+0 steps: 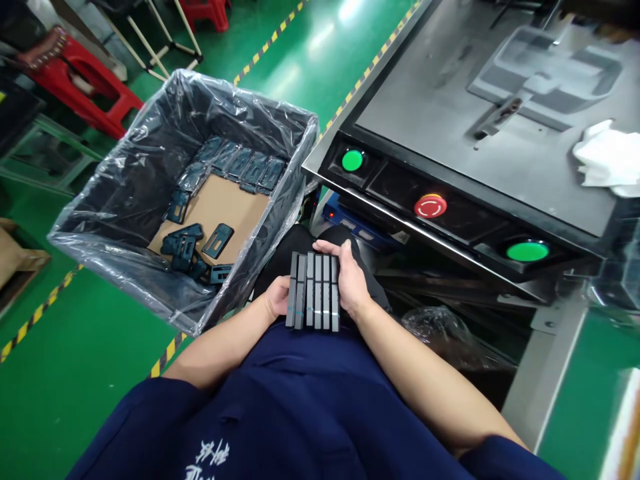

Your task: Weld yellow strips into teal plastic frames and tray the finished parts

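Observation:
A row of several dark plastic parts (pixel 314 293), stood on edge side by side, is held over my lap. My left hand (pixel 278 297) grips the row from the left, its fingertips hidden behind the parts. My right hand (pixel 350 273) presses against the right side, with fingers reaching over the far end. To the left, a bin lined with clear plastic (pixel 125 280) holds similar flat dark parts (pixel 218 240). Some lie loose on a cardboard sheet (pixel 240 213); others stand in a row along the far wall.
On the right is a metal machine table (pixel 425 87) with two green buttons (pixel 353 160) and a red stop button (pixel 431 206) on its front. A grey fixture (pixel 545 73) and a white cloth (pixel 610 157) lie on it. Red stools (pixel 80 80) stand far left.

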A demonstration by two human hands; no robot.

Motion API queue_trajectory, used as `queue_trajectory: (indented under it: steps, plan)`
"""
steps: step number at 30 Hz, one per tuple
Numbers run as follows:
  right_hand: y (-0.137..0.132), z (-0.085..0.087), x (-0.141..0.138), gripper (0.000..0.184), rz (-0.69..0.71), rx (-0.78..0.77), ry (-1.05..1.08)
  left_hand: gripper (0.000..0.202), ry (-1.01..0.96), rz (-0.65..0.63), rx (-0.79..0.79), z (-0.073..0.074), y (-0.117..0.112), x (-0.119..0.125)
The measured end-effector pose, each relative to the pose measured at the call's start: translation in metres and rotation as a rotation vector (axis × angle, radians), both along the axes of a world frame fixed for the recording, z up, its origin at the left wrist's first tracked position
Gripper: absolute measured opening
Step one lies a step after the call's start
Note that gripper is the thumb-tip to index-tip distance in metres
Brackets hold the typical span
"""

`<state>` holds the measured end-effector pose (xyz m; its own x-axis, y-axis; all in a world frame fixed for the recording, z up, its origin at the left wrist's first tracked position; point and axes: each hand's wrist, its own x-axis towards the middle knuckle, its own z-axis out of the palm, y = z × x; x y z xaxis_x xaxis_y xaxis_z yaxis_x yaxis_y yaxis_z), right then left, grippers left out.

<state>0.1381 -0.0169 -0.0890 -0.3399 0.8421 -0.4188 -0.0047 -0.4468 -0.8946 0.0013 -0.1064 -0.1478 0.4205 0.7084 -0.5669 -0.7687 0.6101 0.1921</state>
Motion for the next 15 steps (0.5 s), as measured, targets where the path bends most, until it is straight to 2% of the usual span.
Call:
queue_trajectory:
  steps: [7,11,13,15]
  plan:
    - [-0.001,0.001,-0.003,0.069,-0.06,-0.015,-0.011,0.028,0.031,0.006,0.033,-0.003,-0.001,-0.001]
    - [-0.002,-0.003,0.0,0.074,-0.065,0.079,-0.045,0.025,0.095,0.026,0.085,-0.001,0.002,-0.002]
    - [-0.004,-0.005,0.005,0.077,-0.021,0.166,-0.07,0.028,0.176,0.061,0.14,0.004,0.007,-0.005]
    - [-0.008,-0.005,0.012,0.088,0.123,0.264,-0.084,0.035,0.33,0.098,0.255,0.014,0.012,-0.01]
